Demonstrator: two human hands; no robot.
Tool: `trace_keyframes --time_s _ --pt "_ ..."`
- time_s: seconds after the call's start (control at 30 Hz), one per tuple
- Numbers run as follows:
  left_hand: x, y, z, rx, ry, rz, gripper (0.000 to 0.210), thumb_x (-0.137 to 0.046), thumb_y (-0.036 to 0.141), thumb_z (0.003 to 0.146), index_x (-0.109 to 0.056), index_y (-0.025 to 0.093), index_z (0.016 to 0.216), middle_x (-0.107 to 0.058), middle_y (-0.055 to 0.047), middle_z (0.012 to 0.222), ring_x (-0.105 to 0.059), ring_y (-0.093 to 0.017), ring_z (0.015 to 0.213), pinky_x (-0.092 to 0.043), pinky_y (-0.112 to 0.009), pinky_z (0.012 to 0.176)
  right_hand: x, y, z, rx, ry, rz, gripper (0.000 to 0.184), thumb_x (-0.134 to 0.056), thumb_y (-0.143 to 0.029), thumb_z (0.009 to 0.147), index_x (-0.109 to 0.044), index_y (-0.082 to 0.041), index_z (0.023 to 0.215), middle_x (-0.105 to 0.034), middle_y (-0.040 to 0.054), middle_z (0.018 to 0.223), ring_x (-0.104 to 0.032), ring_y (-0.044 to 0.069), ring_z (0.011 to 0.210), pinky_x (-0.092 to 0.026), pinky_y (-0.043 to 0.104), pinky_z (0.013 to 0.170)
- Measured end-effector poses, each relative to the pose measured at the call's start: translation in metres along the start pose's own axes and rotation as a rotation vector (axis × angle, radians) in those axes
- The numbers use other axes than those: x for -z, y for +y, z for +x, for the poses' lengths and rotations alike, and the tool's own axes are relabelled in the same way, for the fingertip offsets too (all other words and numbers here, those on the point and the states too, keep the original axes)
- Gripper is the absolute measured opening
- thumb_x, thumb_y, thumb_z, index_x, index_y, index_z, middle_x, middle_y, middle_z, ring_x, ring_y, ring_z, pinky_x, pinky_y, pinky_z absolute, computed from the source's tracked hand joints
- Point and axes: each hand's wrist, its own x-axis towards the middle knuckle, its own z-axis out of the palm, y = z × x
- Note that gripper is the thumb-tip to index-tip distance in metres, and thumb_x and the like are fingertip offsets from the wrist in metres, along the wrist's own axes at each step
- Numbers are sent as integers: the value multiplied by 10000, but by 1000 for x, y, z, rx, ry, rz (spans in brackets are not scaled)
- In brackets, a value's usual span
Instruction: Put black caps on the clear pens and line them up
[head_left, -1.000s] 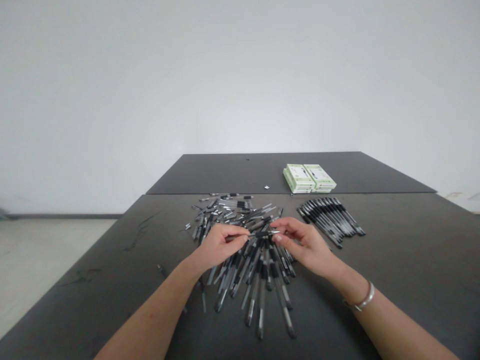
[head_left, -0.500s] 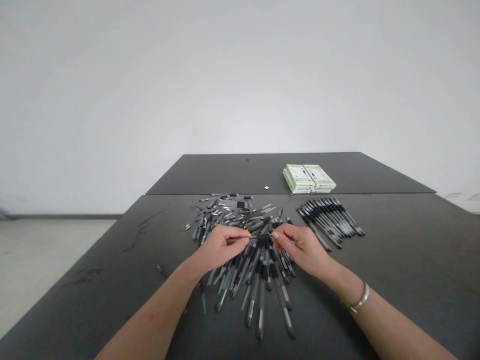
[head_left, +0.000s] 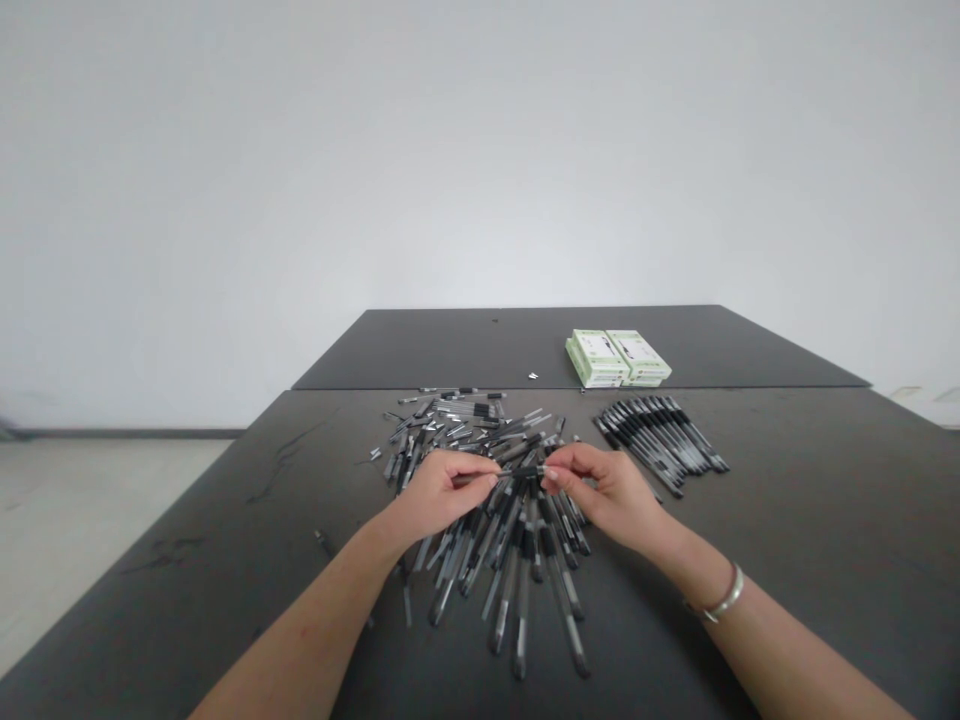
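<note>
A pen (head_left: 523, 473) with a black grip lies level between my two hands, above a heap of loose pens (head_left: 487, 530). My left hand (head_left: 444, 490) pinches its clear barrel between thumb and forefinger. At the other end, the thumb and fingertips of my right hand (head_left: 600, 490) close on the tip; whether a small part sits under these fingers is hidden. Beneath and around both hands, the heap fans out toward me, with barrels, caps and short pieces mixed in its far left portion.
To the right, a neat row of pens (head_left: 664, 440) lies side by side. Green and white boxes (head_left: 619, 358) are stacked on the far section of the dark table (head_left: 810, 500). Small silvery bits (head_left: 532, 376) rest near the boxes, and a lone piece (head_left: 324, 542) lies by my left forearm.
My right hand has shifted very slightly, its wrist and bracelet a little to the right. The left hand and the pen stay almost where they were.
</note>
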Motion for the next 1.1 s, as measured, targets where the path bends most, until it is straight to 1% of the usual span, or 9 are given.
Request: trace_keyframes --time_s 0.13,0.27,0.33,0.47,0.6,0.67,0.73,0.8,1.1 --pt "0 1 0 5 -5 10 227 -547 203 823 -744 97 867 -721 -73 791 -625 -150 691 -457 -221 613 2 -2 -1 -4 -48 -80 340 -434 -343 955 -615 -179 718 -643 5 652 -585 114 600 -415 229 592" --pt "0 0 -1 15 -1 4 239 -545 217 828 -744 94 878 -723 -79 802 -629 -156 704 -461 -227 620 4 -1 -1 9 -43 -2 189 -503 -331 923 -621 -184 944 -671 11 754 -608 127 669 -443 227 616" --pt "0 -1 -1 20 4 -11 242 -547 220 826 -743 90 884 -725 -82 805 -633 -158 707 -467 -229 629 3 1 -1 23 -8 32 191 -583 -309 874 -608 -185 1018 -687 19 814 -623 134 712 -461 225 635" --pt "0 -2 -1 18 -3 -12 241 -546 223 828 -743 94 885 -726 -78 804 -631 -154 696 -467 -227 622 2 2 -1 22 36 11 109 -596 -277 866 -651 -196 914 -697 10 791 -630 125 702 -466 218 644" --pt "-2 1 -1 12 -21 -12 232 -555 230 826 -743 100 863 -730 -79 823 -637 -162 722 -474 -236 647 1 -2 0 23 14 -10 164 -534 -268 906 -650 -193 818 -686 2 721 -626 117 666 -462 222 643" --pt "-2 2 -1 26 -15 -44 239 -558 243 828 -744 99 870 -733 -80 827 -639 -164 724 -479 -240 657 1 -3 0 3 29 43 163 -530 -281 909 -645 -190 838 -688 8 718 -632 123 665 -474 229 647" --pt "-2 3 -1 43 -1 -86 251 -558 258 832 -745 100 888 -735 -78 817 -637 -159 706 -481 -237 646 0 -2 0 -12 66 125 152 -568 -308 888 -633 -186 952 -696 20 755 -643 138 690 -494 243 660" --pt "-1 4 -1 53 6 -105 252 -568 267 827 -745 102 893 -733 -73 797 -631 -154 682 -477 -231 623 -1 0 0 -3 94 160 219 -610 -318 860 -612 -183 1032 -702 35 801 -652 154 724 -508 261 681" --pt "-1 1 0 21 -10 -53 249 -550 248 843 -738 93 898 -716 -64 769 -610 -136 649 -458 -212 589 -3 1 0 1 101 36 117 -602 -287 862 -668 -199 902 -719 29 815 -663 158 746 -503 259 701"
